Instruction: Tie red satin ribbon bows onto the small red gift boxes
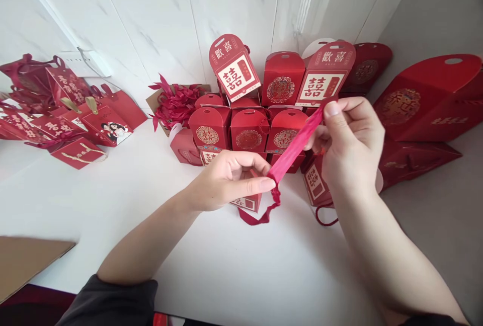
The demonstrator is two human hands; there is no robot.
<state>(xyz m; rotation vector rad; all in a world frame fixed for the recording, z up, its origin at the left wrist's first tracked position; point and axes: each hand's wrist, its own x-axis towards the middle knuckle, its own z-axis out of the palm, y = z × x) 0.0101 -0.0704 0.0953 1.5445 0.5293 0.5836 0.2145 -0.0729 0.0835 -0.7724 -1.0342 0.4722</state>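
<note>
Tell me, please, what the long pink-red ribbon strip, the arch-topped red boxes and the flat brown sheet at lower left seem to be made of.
Long pink-red ribbon strip: probably fabric, perhaps satin, with a soft sheen; it wrinkles and trails limply.
Arch-topped red boxes: likely smooth printed card; crisp folds and cut slots.
Flat brown sheet: apparently matte cardboard, plain and straight-edged.
</note>
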